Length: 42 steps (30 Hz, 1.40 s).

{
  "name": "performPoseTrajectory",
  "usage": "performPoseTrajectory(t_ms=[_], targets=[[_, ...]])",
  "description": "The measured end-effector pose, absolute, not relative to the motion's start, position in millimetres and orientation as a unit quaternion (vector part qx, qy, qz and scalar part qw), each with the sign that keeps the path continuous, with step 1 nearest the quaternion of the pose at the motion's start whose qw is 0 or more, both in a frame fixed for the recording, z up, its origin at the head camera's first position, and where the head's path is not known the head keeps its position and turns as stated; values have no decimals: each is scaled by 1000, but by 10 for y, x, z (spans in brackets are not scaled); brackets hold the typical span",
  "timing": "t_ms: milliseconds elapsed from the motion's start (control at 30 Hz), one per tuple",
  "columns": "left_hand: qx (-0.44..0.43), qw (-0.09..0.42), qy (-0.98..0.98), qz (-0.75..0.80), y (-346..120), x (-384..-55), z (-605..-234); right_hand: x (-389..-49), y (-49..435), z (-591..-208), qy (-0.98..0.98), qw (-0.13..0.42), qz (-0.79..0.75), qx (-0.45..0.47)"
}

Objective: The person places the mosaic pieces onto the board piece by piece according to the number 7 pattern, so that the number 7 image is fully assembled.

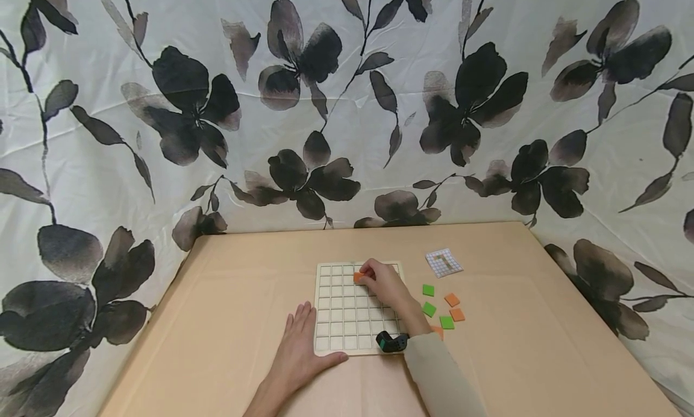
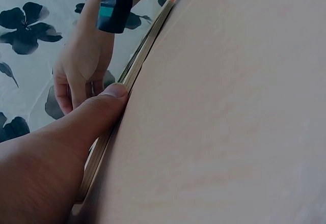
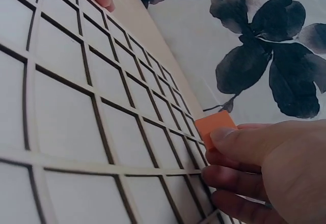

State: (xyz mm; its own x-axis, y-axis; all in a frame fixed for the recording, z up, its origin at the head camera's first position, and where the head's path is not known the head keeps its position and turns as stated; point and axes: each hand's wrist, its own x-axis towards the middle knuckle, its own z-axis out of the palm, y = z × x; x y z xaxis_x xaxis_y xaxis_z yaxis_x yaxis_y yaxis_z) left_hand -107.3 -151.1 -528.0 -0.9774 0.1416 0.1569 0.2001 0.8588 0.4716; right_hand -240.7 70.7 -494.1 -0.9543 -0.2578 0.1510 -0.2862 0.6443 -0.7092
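Observation:
A pale wooden grid board with square cells lies on the table. Between thumb and fingers, my right hand pinches an orange square tile over the board's far rows. The right wrist view shows this tile tilted close to the grid, its lower part hidden by the thumb. My left hand lies along the board's left side with straight fingers. Its thumb rests at the near edge of the board. No tile shows in the grid cells in view.
Right of the board lie loose green tiles and orange tiles, one partly behind the right wrist. A small pattern card with a printed grid lies beyond them. Floral cloth hangs behind the table. A black band circles the right wrist.

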Motion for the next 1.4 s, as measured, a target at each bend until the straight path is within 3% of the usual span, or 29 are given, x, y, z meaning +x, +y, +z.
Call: performPoseTrajectory(t_ms=[1400], targets=[[-95,61,-963,-244,-1534,-1065,-5294,-2415,443,-5159,-929,62,335,143]])
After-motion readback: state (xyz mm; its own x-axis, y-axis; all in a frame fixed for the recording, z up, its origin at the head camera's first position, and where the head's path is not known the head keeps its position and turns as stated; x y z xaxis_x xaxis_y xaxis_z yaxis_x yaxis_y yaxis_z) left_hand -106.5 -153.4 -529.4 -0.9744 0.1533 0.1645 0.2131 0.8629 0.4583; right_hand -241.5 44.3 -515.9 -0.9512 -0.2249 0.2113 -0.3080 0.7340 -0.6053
